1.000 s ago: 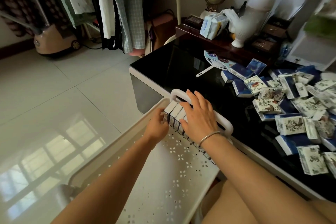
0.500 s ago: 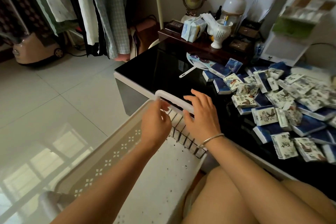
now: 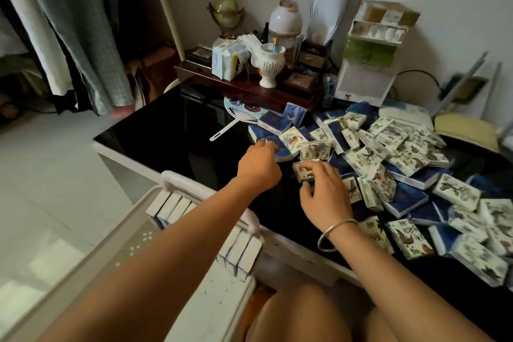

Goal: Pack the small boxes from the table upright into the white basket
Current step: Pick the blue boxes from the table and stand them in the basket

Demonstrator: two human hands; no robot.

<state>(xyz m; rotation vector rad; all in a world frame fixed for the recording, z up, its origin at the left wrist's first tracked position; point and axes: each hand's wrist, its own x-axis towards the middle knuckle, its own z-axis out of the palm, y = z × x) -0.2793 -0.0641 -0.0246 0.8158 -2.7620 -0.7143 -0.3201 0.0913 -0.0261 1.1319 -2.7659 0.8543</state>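
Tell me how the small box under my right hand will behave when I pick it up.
Probably light: the right hand alone grips the small box. Likely holds its shape, since the packed row in the white basket keeps straight edges. Thin and flat, so it may tip on edge unless leaned against that row.

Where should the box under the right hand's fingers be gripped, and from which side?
Probably pinch the box by its long sides, from above on the near side. It lies flat at the pile's near edge with bare table in front, leaving room for a thumb; the right hand has fingers over its top.
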